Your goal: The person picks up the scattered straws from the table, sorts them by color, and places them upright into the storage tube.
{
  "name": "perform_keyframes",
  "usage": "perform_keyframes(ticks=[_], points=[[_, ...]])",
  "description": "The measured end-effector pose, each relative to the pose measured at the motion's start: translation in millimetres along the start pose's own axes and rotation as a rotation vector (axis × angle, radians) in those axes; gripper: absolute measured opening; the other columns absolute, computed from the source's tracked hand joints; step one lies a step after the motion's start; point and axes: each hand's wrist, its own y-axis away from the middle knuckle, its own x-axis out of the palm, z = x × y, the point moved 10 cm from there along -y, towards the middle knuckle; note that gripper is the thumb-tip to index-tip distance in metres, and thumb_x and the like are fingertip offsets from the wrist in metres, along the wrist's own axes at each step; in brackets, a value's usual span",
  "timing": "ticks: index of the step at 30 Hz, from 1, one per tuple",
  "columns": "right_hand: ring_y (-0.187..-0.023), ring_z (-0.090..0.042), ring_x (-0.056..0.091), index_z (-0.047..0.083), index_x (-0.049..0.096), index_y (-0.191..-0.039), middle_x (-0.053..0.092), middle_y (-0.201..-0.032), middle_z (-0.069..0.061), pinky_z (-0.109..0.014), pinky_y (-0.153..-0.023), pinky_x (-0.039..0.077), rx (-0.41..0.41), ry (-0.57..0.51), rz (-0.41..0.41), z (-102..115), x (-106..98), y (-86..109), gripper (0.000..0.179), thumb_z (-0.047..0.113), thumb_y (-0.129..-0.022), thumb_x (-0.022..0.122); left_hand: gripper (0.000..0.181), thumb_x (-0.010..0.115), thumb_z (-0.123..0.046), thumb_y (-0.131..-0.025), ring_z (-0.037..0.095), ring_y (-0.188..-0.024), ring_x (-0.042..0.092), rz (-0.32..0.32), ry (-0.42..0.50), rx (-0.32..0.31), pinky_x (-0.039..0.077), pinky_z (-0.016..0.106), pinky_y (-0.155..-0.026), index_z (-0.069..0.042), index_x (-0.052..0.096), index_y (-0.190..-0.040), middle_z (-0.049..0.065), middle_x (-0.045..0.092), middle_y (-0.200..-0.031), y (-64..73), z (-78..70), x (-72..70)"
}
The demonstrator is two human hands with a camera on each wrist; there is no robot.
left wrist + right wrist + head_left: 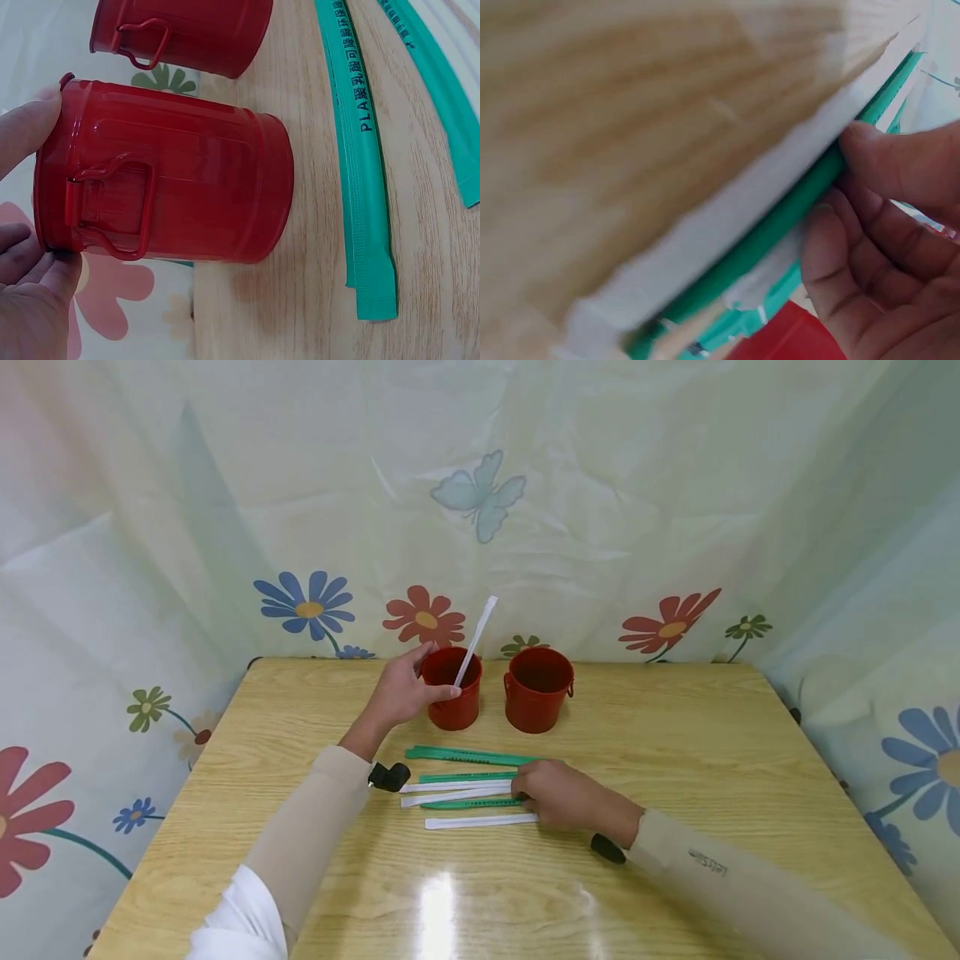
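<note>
My left hand (401, 689) grips the rim of the left red bucket (187, 172), which stands upright with its wire handle folded down. A white-wrapped straw (477, 639) leans inside that bucket and sticks up past the rim. On the table, my right hand (562, 793) is at the right ends of the laid-out straws. Close up, its thumb and curled fingers pinch a green-wrapped straw (750, 244). A white-wrapped straw (705, 225) lies along the near side of it. Printed lettering marks the green wrappers (367, 187).
A second red bucket (536, 702) stands to the right of the first. Between the buckets and my right hand lie more green straws (465, 755) and white straws (450, 797), roughly side by side. The wooden table (675, 752) meets a flowered curtain (600, 527) behind.
</note>
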Motion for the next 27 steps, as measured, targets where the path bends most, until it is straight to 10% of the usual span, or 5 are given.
perform_keyframes(ticks=[11,20,27], points=[[-0.065,-0.008,0.04,0.017,0.064,-0.08,0.047,-0.071,0.008,-0.02,-0.059,0.038,0.029,0.104,0.025,-1.2,-1.6,-13.9,0.016,0.005,-0.091,0.063,0.094,0.083,-0.031,-0.079,0.031,-0.137,0.048,0.011,0.023,-0.009,0.055,0.047,-0.097,-0.009,0.031,-0.154,0.007,0.046,-0.152,-0.5,-1.2,0.9],[-0.069,-0.008,0.049,0.016,0.066,-0.088,0.058,-0.079,0.007,-0.023,-0.061,0.046,0.036,0.145,0.175,-4.3,10.5,-20.1,0.018,-0.001,-0.082,0.062,0.094,0.083,-0.031,-0.079,0.031,-0.137,0.048,0.014,0.01,-0.013,0.056,0.046,-0.097,-0.009,0.032,-0.154,0.007,0.047,-0.152,-0.8,1.4,2.1],[-0.066,-0.007,0.048,0.014,0.066,-0.083,0.06,-0.076,0.004,-0.022,-0.061,0.045,0.002,0.073,0.117,1.2,-3.6,-22.6,0.012,0.007,-0.091,0.063,0.093,0.083,-0.032,-0.079,0.031,-0.136,0.048,0.015,0.005,-0.021,0.056,0.047,-0.097,-0.009,0.032,-0.154,0.007,0.047,-0.151,-0.1,2.0,1.6]])
